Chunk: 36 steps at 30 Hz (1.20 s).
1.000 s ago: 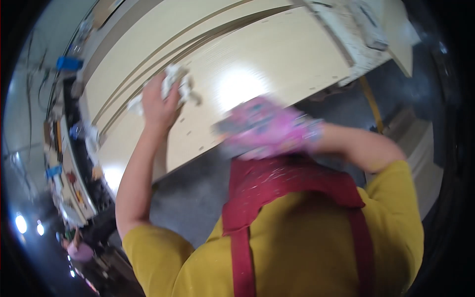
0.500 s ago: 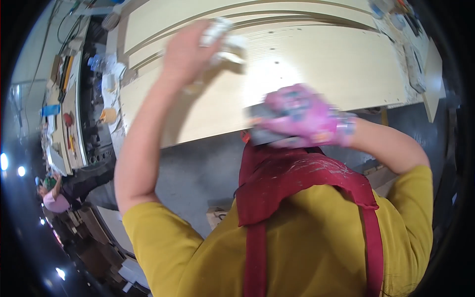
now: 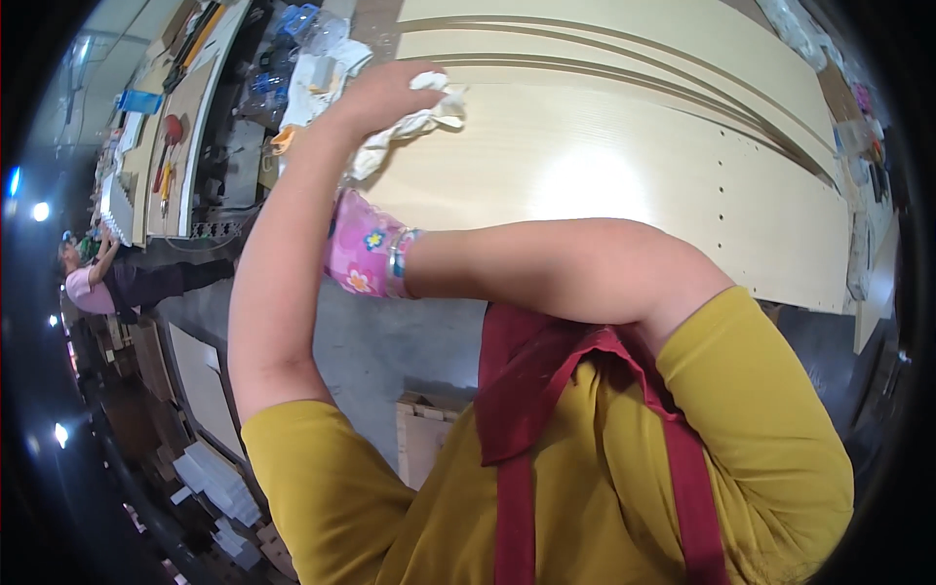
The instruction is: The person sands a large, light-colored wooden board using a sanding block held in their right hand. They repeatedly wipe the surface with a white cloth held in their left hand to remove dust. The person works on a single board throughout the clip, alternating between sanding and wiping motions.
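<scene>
My left hand [image 3: 390,96] is closed on a crumpled white cloth [image 3: 421,119], at the left part of a pale wood-grain board [image 3: 663,200]. A row of small dark holes runs across the board's right part. My right hand, in a pink flowered glove [image 3: 366,249], reaches across to the left at the board's near edge. My left forearm passes in front of it, so its fingers and anything in them are hidden; only the back part and cuff of the glove show.
More pale boards [image 3: 624,27] lie stacked at the back. Plastic bottles [image 3: 317,29] and white paper stand to the left; a side bench [image 3: 200,93] holds tools. Clutter lies at the right end. A person [image 3: 93,283] is at work far left. A wooden box [image 3: 421,439] is on the floor.
My right hand, which held a dark grey block, has swept left along the board to behind my left forearm. The left hand still grips the cloth. The view has shifted.
</scene>
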{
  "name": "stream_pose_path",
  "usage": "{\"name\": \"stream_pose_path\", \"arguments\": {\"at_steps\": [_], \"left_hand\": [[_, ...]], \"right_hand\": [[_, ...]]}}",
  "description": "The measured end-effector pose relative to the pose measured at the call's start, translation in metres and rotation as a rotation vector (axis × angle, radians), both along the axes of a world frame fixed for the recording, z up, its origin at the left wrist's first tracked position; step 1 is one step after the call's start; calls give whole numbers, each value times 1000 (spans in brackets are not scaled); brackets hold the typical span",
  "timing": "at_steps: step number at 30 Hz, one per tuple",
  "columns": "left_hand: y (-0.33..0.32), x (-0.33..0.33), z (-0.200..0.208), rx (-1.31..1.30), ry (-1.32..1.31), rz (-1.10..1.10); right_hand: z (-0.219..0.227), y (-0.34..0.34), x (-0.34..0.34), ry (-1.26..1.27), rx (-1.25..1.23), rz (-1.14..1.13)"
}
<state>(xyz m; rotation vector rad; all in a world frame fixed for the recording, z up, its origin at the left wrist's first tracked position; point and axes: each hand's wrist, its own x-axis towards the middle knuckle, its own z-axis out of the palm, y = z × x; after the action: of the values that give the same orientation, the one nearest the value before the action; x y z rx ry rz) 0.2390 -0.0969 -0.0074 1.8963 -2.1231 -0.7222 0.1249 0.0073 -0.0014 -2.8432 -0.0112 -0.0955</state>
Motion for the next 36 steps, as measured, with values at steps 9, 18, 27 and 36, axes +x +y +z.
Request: {"name": "stream_pose_path", "arguments": {"at_steps": [9,18,27,36], "left_hand": [[64,-2,55,-495,520,408],[91,-241,2,-450,266,-274],[88,-241,-11,-386,158,-368],[87,-244,-14,-378,224,-318]], "right_hand": [[12,-75,-226,-323,347,-431],[5,-108,-586,-262,-102,-1722],[-12,-163,-349,-280,95,-839],[19,-169,-527,-22,65,-1150]]}}
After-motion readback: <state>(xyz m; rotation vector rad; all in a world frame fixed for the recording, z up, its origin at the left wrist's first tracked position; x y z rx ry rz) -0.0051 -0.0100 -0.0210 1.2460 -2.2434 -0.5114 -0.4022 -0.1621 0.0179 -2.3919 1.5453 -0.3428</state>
